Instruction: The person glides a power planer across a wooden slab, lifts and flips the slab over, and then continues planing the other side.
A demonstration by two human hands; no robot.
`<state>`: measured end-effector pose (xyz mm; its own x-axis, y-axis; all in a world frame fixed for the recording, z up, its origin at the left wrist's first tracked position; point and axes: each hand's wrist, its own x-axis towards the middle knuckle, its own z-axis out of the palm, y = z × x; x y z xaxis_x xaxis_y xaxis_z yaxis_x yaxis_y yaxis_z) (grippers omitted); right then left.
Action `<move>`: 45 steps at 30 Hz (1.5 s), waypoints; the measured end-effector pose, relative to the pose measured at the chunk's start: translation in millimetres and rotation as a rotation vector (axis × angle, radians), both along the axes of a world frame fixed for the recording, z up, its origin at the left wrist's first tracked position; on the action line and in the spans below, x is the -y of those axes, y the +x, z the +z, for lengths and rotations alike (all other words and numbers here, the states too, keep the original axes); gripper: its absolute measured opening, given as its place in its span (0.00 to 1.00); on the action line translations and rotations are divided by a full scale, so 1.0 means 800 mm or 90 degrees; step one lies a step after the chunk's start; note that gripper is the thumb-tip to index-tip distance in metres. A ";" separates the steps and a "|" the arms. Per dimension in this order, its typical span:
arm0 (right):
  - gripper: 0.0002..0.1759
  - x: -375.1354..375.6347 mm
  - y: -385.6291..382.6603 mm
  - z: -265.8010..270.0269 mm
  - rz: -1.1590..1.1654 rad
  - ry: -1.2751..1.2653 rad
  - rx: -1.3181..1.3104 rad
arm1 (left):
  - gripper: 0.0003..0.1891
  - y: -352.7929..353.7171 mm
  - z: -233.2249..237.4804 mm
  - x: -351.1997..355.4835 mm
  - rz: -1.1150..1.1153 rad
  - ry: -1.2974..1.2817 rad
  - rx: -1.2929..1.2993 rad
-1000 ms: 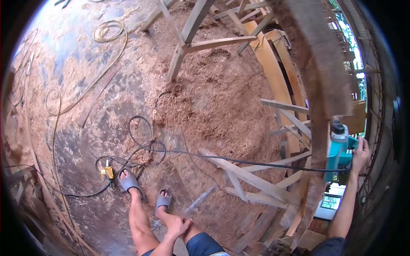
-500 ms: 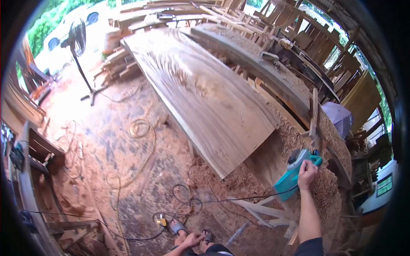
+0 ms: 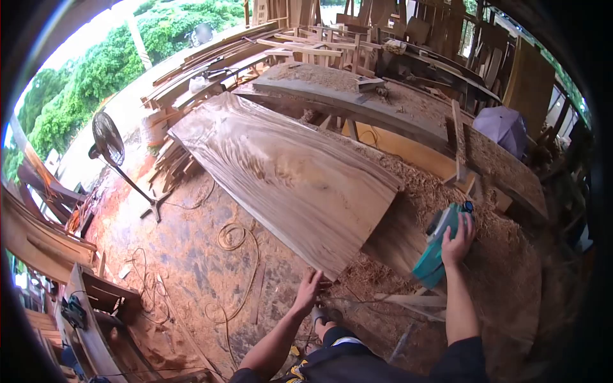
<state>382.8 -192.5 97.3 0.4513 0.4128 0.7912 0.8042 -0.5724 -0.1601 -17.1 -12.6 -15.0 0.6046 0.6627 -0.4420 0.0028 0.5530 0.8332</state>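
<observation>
A large wooden slab [image 3: 300, 172] with wavy dark grain lies across the middle of the head view. My left hand [image 3: 309, 292] is at its near corner, fingers bent around the edge; the underside of the grip is hidden. A teal electric planer [image 3: 431, 260] lies tilted on its side on a lower board [image 3: 401, 239], just right of the slab's near end. My right hand [image 3: 456, 239] rests on the planer's body with its fingers spread apart.
Shavings cover the workbench [image 3: 504, 172] at right, where a folded purple umbrella [image 3: 501, 127] sits. A standing fan [image 3: 110, 140] is at left. A yellow hose [image 3: 237, 236] coils on the dusty floor. Stacked lumber [image 3: 204, 70] fills the back.
My left hand has moved from in front of my body up to the slab's near corner. My right hand has loosened from its fist on the planer. The view has tilted up.
</observation>
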 end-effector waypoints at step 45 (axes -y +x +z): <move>0.22 -0.256 -0.540 0.120 -0.282 0.221 -0.909 | 0.24 0.171 0.204 -0.261 -1.011 0.940 0.244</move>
<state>-49.4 12.1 193.4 0.9273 -0.0629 -0.3691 -0.3509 -0.4894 -0.7983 119.5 196.0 147.9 0.7399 -0.6726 0.0063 -0.5385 -0.5867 0.6048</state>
